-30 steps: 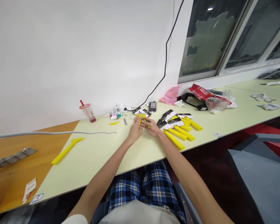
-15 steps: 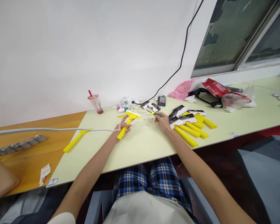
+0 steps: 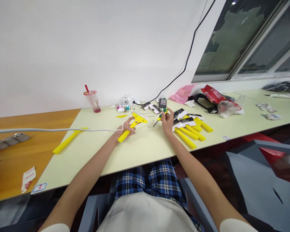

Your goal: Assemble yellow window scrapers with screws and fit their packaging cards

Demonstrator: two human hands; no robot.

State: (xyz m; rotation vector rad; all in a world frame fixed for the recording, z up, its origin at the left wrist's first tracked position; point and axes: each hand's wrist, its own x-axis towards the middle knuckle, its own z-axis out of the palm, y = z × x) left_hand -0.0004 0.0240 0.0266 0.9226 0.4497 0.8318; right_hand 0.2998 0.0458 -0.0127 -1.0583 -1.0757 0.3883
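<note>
In my left hand (image 3: 130, 127) lies a yellow scraper (image 3: 128, 130), its wide head toward the upper right and its handle toward me. A white cord runs to the left wrist. My right hand (image 3: 168, 120) grips a screwdriver (image 3: 163, 114) with a green and yellow handle; its shaft slants down left toward the tabletop, apart from the scraper. Tiny pieces (image 3: 149, 126), too small to make out, lie below its tip. Beside the right hand is a pile of yellow scrapers (image 3: 185, 138) with black and white cards. Another yellow scraper (image 3: 67, 142) lies at the left.
A cup with a red straw (image 3: 93, 102) stands by the wall. Behind my hands are a power strip (image 3: 125, 101), a black cable (image 3: 174, 79) and a phone-like device (image 3: 162, 103). A pink bag (image 3: 183, 94) and a red package (image 3: 211, 94) lie at the right.
The screwdriver has turned from nearly level to pointing down left, and my right hand has risen around its handle. The scraper stays in my left hand, slightly tilted. The view has shifted right.
</note>
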